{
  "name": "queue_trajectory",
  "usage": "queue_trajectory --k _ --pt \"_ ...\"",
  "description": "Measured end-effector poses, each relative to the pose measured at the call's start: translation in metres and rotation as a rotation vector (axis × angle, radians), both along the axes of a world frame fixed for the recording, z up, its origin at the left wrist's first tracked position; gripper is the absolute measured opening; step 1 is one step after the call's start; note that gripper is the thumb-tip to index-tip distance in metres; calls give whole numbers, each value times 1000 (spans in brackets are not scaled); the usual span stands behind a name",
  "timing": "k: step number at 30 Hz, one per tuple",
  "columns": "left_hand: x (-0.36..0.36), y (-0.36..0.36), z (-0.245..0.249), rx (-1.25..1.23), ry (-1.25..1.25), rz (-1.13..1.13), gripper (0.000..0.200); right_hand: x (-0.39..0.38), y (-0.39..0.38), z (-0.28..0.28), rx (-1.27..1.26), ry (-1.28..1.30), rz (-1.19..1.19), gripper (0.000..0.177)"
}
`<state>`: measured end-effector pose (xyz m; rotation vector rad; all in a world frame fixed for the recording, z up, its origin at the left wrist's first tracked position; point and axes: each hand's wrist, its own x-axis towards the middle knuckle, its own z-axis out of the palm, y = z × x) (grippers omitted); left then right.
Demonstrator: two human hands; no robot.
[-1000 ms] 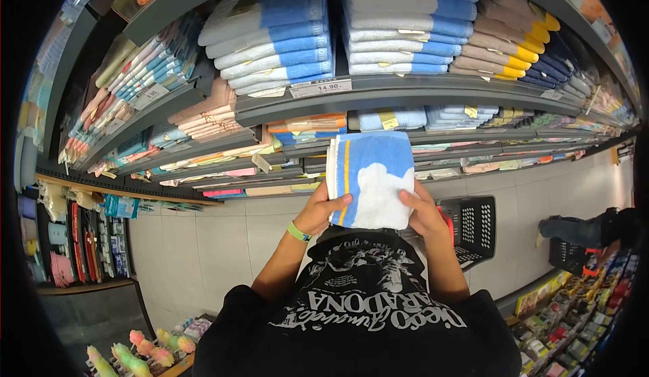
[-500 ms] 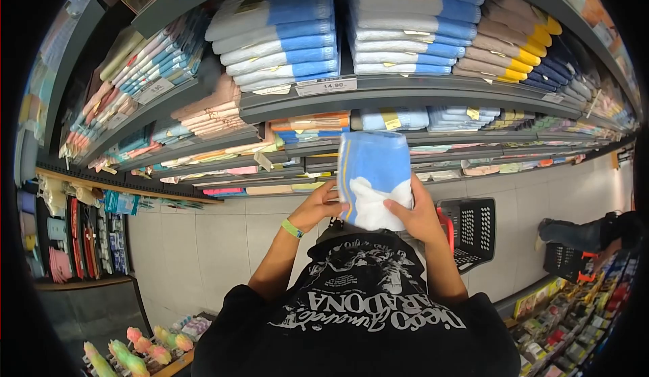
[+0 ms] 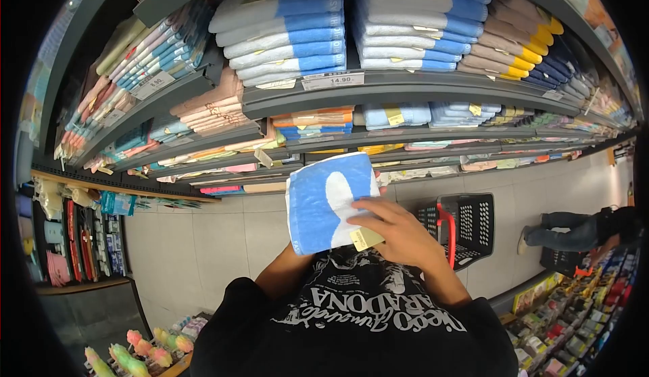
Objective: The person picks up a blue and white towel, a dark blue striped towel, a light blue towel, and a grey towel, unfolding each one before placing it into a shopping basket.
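A folded blue and white towel [image 3: 314,201] is held up in front of my chest, its blue face with a white shape turned toward me. My left hand [image 3: 382,190] supports it from behind; most of that hand is hidden, with only fingertips past the towel's right edge. Over the towel's right side, my right hand [image 3: 395,231] lies with its fingers apart, fingertips touching the surface. A pale yellow tag [image 3: 366,238] hangs at the lower right corner, beside the right palm.
Shelves [image 3: 419,83] ahead carry stacks of folded towels [image 3: 284,45]. A black basket [image 3: 473,228] with a red handle stands on the floor at the right. Beyond it is another person [image 3: 574,228] near a second basket. More goods line the lower right and left.
The towel has been turned over and moved left, and its tag now shows. My left hand has gone behind it; my right hand has shifted from its edge onto its face.
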<state>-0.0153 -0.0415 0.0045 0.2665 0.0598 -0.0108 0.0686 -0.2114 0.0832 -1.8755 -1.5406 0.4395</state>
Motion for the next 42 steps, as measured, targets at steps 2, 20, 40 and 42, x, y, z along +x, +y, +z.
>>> queue_trajectory --k 2,20,40,42 --pt "-4 4 4 -18 -18 -20 74 4 -6 6 -46 108 0 60" --pt "-11 35 -9 536 -149 126 67 -17 14 -17 -335 437 133 39" --pt "-20 97 -26 64 -32 114 62 -62 43 -80 5 1366 -363 30" --pt "-21 100 -36 96 -32 107 62 -59 35 -84 11 1327 -322 32"
